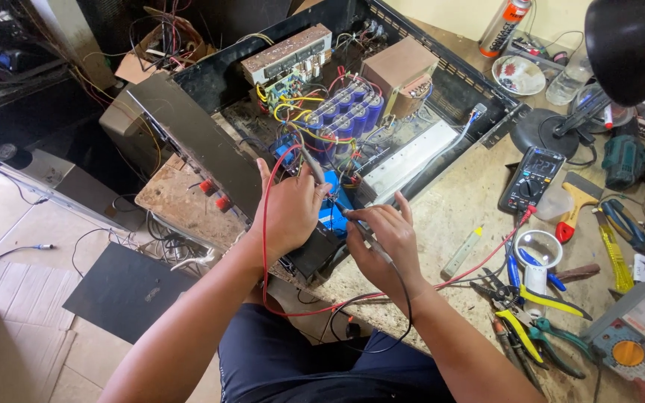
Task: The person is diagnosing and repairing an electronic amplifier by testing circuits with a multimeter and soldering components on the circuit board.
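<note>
An opened black amplifier chassis (453, 82) lies on the workbench, showing blue capacitors (345, 112), a brown transformer (401, 69) and coloured wiring. My left hand (289, 213) grips a grey probe (311, 164) with a red lead, its tip pointing into the wiring near a blue part (335, 205). My right hand (386, 239) holds a second probe (356, 224) with a black lead, tip against the same blue part. Both leads run to a black digital multimeter (533, 179) on the bench to the right.
Pliers and cutters with yellow, blue and green handles (531, 306) lie at the right, beside an analogue meter (636, 336), a scraper (576, 205) and a black desk lamp (628, 41). A spray can (503, 26) and bowl (518, 75) stand behind. Cardboard and a black panel (125, 291) lie on the floor at left.
</note>
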